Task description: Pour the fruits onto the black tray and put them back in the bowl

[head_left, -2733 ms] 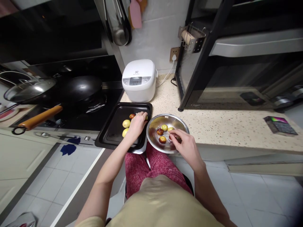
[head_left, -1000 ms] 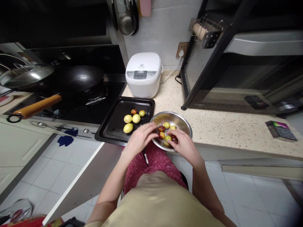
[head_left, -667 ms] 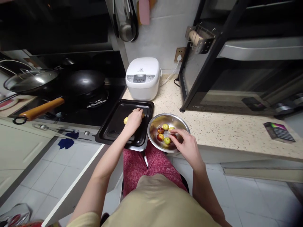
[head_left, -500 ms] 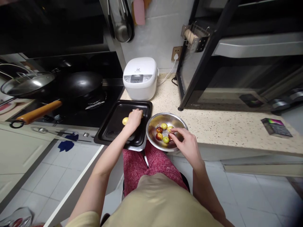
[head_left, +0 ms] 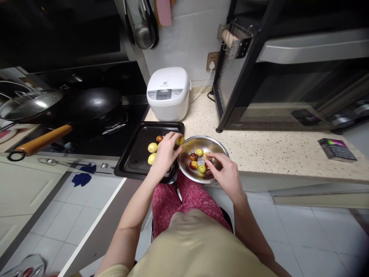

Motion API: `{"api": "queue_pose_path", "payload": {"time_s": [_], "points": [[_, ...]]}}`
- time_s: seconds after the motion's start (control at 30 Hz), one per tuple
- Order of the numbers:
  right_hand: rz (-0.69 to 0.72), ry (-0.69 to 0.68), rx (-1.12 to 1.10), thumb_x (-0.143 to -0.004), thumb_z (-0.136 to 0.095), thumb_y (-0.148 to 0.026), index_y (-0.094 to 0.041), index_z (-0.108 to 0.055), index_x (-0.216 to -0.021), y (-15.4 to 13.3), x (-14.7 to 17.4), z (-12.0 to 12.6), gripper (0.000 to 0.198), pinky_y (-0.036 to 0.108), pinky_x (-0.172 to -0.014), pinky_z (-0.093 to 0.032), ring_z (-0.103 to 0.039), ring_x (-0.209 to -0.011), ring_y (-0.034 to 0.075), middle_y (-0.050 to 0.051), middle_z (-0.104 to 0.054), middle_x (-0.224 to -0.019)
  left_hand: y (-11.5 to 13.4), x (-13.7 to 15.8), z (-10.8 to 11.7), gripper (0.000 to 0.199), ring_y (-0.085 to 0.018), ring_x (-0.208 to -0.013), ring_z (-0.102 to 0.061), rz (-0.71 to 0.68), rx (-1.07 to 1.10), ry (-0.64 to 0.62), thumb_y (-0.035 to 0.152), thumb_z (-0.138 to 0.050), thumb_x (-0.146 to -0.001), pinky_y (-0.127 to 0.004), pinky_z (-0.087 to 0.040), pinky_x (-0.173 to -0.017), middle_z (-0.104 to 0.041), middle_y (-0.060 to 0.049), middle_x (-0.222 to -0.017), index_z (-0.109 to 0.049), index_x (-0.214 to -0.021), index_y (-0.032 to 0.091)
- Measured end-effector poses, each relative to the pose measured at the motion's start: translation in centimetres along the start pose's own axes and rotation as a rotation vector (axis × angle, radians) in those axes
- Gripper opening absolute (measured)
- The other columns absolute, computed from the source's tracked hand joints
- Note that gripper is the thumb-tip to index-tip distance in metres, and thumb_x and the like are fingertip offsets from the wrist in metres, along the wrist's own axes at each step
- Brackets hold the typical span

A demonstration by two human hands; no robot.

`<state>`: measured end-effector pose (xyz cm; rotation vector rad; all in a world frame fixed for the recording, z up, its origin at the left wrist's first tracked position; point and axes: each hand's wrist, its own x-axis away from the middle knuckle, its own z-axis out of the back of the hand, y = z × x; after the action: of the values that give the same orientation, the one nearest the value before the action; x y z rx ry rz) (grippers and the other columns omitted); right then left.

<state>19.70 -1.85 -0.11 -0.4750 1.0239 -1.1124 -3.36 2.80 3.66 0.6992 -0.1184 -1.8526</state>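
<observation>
My left hand (head_left: 167, 151) is closed with a yellowish jujube (head_left: 180, 141) between its fingertips, over the right edge of the black baking tray (head_left: 135, 154). On that tray lie yellow jujubes (head_left: 152, 147) and a reddish-brown jujube (head_left: 159, 138); my left hand hides others in part. Inside the steel bowl (head_left: 220, 148), my right hand (head_left: 226, 171) has thumb and fingers drawn together on a reddish jujube (head_left: 206, 165), mostly covered by the thumb. A few more green and red-brown jujubes (head_left: 193, 165) rest on the bowl's bottom.
A white rice cooker (head_left: 168, 94) stands behind the tray, plugged into the wall. On the left are a wok (head_left: 92, 104) with a wooden handle and a lidded pan (head_left: 31, 105) on the stove. A black oven (head_left: 288, 88) and a small box (head_left: 337, 149) are at right.
My left hand has lifted a jujube from the tray and moved right towards the bowl, uncovering more jujubes on the tray. My right hand has stayed in the bowl.
</observation>
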Motion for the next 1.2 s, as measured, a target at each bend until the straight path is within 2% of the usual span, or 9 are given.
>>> {"api": "queue_pose_path", "payload": {"time_s": [0.1, 0.2, 0.27, 0.37, 0.5, 0.6, 0.9, 1.1, 1.2], "points": [[-0.035, 0.000, -0.025, -0.094, -0.067, -0.036, -0.024, -0.073, -0.111, -0.2, -0.1, -0.6, 0.021, 0.042, -0.092, -0.060, -0.075, -0.100, 0.026, 0.008, -0.079, -0.110, 2.5, 2.3, -0.7, 0.028, -0.025, -0.114, -0.065, -0.079, 0.177, 0.024, 0.013, -0.062, -0.096, -0.042, -0.055, -0.101, -0.067, -0.009, -0.120, -0.062, -0.123, 0.020], [-0.082, -0.050, -0.071, -0.091, -0.070, -0.039, -0.024, -0.071, -0.118, -0.4, -0.1, -1.1, 0.031, 0.040, -0.084, -0.062, -0.074, -0.085, 0.024, 0.007, -0.079, -0.109, 4.3, 4.3, -2.1, 0.033, -0.024, -0.118, -0.065, -0.116, 0.271, 0.029, 0.014, -0.061, -0.097, -0.042, -0.055, -0.104, -0.067, -0.009, -0.125, -0.060, -0.130, 0.022], [-0.102, -0.089, -0.110, -0.089, -0.072, -0.037, -0.024, -0.070, -0.118, -0.4, -0.1, -1.4, 0.032, 0.037, -0.076, -0.062, -0.072, -0.074, 0.021, 0.006, -0.079, -0.106, 4.9, 5.1, -2.9, 0.038, -0.025, -0.121, -0.064, -0.130, 0.276, 0.038, 0.013, -0.060, -0.098, -0.043, -0.055, -0.106, -0.067, -0.010, -0.128, -0.058, -0.134, 0.023], [-0.109, -0.124, -0.139, -0.086, -0.069, -0.032, -0.024, -0.070, -0.113, -0.4, -0.1, -1.8, 0.029, 0.033, -0.067, -0.061, -0.069, -0.066, 0.018, 0.004, -0.078, -0.098, 4.9, 5.8, -3.8, 0.042, -0.025, -0.123, -0.064, -0.157, 0.255, 0.036, 0.011, -0.057, -0.099, -0.044, -0.055, -0.108, -0.066, -0.010, -0.130, -0.055, -0.139, 0.024], [-0.113, -0.129, -0.107, -0.082, -0.068, -0.030, -0.022, -0.070, -0.107, -0.1, -0.2, -2.1, 0.026, 0.032, -0.065, -0.060, -0.066, -0.062, 0.017, 0.003, -0.075, -0.088, 4.4, 6.3, -3.9, 0.042, -0.023, -0.126, -0.063, -0.159, 0.273, 0.006, 0.013, -0.055, -0.101, -0.041, -0.055, -0.110, -0.066, -0.010, -0.134, -0.053, -0.142, 0.022], [-0.105, -0.131, -0.022, -0.081, -0.067, -0.028, -0.021, -0.069, -0.107, 0.4, -0.4, -2.2, 0.027, 0.035, -0.067, -0.060, -0.066, -0.063, 0.018, 0.005, -0.076, -0.093, 3.9, 6.7, -3.2, 0.039, -0.023, -0.124, -0.065, -0.114, 0.263, 0.013, 0.017, -0.055, -0.103, -0.041, -0.056, -0.108, -0.067, -0.010, -0.132, -0.054, -0.142, 0.023], [-0.029, -0.146, 0.192, -0.083, -0.062, -0.018, -0.019, -0.070, -0.105, 1.6, -0.6, -3.0, 0.024, 0.049, -0.090, -0.057, -0.070, -0.100, 0.031, 0.013, -0.075, -0.109, 1.1, 7.1, -0.2, 0.028, -0.023, -0.120, -0.067, 0.025, 0.133, 0.140, 0.022, -0.055, -0.104, -0.040, -0.056, -0.107, -0.070, -0.009, -0.128, -0.062, -0.131, 0.022], [-0.024, -0.164, 0.259, -0.086, -0.061, -0.019, -0.018, -0.073, -0.107, 1.5, -0.6, -3.1, 0.024, 0.047, -0.094, -0.055, -0.068, -0.105, 0.032, 0.013, -0.075, -0.109, -1.1, 6.9, 0.9, 0.025, -0.024, -0.118, -0.069, 0.086, 0.043, 0.241, 0.023, -0.059, -0.101, -0.038, -0.055, -0.105, -0.072, -0.008, -0.125, -0.065, -0.126, 0.022], [-0.024, -0.175, 0.285, -0.088, -0.061, -0.018, -0.018, -0.075, -0.109, 1.4, -0.7, -3.0, 0.025, 0.046, -0.095, -0.055, -0.068, -0.106, 0.031, 0.013, -0.075, -0.110, -2.7, 6.3, 1.8, 0.024, -0.024, -0.116, -0.068, 0.146, 0.000, 0.250, 0.023, -0.058, -0.101, -0.038, -0.054, -0.104, -0.071, -0.009, -0.124, -0.066, -0.124, 0.022]]}}
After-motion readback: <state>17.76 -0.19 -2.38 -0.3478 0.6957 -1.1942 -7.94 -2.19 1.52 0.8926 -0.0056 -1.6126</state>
